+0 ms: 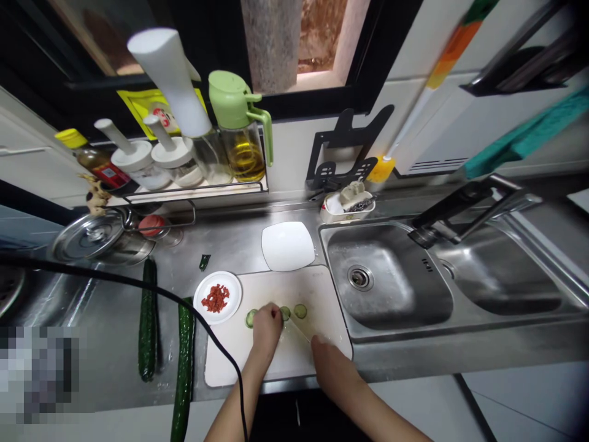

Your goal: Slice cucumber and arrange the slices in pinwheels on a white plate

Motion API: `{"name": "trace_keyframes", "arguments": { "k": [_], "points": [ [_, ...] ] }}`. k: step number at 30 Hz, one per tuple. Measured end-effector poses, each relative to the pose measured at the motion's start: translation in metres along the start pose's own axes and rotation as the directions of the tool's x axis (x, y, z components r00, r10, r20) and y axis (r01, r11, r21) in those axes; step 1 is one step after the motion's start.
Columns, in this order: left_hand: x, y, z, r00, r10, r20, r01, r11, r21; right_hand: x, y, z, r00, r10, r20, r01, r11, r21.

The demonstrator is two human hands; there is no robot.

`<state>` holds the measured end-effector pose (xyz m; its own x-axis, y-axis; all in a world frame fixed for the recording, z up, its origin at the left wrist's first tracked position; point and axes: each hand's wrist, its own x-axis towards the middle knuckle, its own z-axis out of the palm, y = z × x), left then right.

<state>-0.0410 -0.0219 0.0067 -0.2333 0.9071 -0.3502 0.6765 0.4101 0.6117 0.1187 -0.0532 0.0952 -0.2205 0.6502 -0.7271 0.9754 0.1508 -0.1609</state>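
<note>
r hand [335, 363] closed on knife [300, 330]; l hand [267, 328] curled nr cuke slices [300, 311] on board [230, 356], can't tell hold

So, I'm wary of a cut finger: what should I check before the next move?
1. Knife held in the right hand: ok.
2. Left hand clear of the knife: cannot tell; they're close, fingertips partly hidden.
3. Cutting board lying flat: ok, it appears so.
4. Cucumber slices on the board: ok, at least three show.
5. Long cucumber nearest the board fully on the counter: not ok, one end overhangs.
</note>
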Motion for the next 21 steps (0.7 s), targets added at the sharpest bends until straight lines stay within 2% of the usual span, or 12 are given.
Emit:
{"name": "trace_keyframes", "arguments": {
  "k": [6, 14, 17, 21],
  "points": [
    [0.002, 0.0, 0.0, 1.0, -0.023, 0.003, 0.023, 1.0, -0.001, 0.004, 0.006, 0.008, 1.0, -0.011, 0.008, 0.011, 1.0, 0.002],
    [-0.002, 0.001, -0.001, 1.0, 0.015, -0.006, -0.015, 1.0, -0.023, -0.015, 0.018, 0.022, 0.999, 0.04, -0.014, -0.04, 0.998, 0.045],
    [-0.008, -0.002, -0.01, 0.999, 0.026, -0.033, -0.026, 1.0, -0.011, -0.019, 0.022, 0.028, 0.999, 0.028, -0.028, -0.026, 0.998, 0.06],
    [-0.018, -0.015, -0.029, 0.995, -0.056, -0.086, 0.05, 0.997, -0.064, -0.02, 0.021, 0.027, 0.999, 0.042, -0.014, -0.041, 0.997, 0.066]
  ]
}}
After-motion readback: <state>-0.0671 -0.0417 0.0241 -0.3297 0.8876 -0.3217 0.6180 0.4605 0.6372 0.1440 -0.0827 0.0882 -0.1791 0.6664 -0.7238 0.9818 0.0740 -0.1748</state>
